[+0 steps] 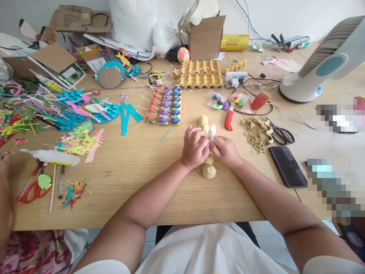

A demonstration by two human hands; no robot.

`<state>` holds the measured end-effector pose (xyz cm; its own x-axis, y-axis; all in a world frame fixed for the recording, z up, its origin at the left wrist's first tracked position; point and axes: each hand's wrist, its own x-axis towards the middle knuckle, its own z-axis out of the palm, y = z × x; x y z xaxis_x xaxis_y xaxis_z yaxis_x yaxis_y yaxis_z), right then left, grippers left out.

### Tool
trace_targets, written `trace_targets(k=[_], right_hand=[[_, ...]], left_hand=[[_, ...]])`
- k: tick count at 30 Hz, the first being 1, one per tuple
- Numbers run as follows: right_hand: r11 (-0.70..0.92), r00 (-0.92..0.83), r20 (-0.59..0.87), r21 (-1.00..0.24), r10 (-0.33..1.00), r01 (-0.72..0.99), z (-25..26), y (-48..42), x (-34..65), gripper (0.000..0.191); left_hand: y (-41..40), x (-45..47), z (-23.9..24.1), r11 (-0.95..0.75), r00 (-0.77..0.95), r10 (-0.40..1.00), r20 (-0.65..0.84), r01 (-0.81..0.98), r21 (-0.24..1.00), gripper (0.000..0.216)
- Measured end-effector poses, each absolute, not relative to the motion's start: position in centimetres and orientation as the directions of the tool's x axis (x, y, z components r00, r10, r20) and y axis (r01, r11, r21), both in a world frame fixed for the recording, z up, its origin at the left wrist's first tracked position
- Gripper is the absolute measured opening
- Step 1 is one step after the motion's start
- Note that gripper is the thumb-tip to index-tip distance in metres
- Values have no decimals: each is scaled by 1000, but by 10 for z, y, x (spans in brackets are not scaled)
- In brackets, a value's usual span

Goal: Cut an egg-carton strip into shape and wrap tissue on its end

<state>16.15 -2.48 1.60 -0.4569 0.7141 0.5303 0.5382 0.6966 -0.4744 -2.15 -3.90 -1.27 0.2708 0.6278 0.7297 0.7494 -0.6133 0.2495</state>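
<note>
My left hand and my right hand meet above the table, their fingers pinched together on a small white soft piece. Whether it is paper, a wrapper or clay I cannot tell. Beneath them lies a strip of plain egg-carton cups, its middle hidden by my hands. To the left, three painted egg-carton strips in red, purple and blue stand side by side, with thin sticks poking out.
A red-handled knife, bags of coloured clay, black scissors, carton scraps and a phone lie to the right. Paper cut-outs and a glue bottle lie left. Another person's arm shows at the left edge.
</note>
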Motion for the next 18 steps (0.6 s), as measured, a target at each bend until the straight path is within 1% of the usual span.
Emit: trace_targets(k=[3,9,16,18], right_hand=[[709,-450,554,-467,700,528,17,-25,161,32],[709,-433,580,-419,690,567,21,-29,158,34],[729,-408,636,-389,654,563,23,-33,155,35],[728,-408,636,-389,655,565,24,-33,155,35]], left_hand=[[-39,-21,-13,-613,267,619,739,752,241,16],[-41,-21,-12,-605,246,635,733,748,273,17],[-44,-20,-10,-619,207,590,780,736,274,19],[-45,-19,-10,-607,202,611,765,740,290,19]])
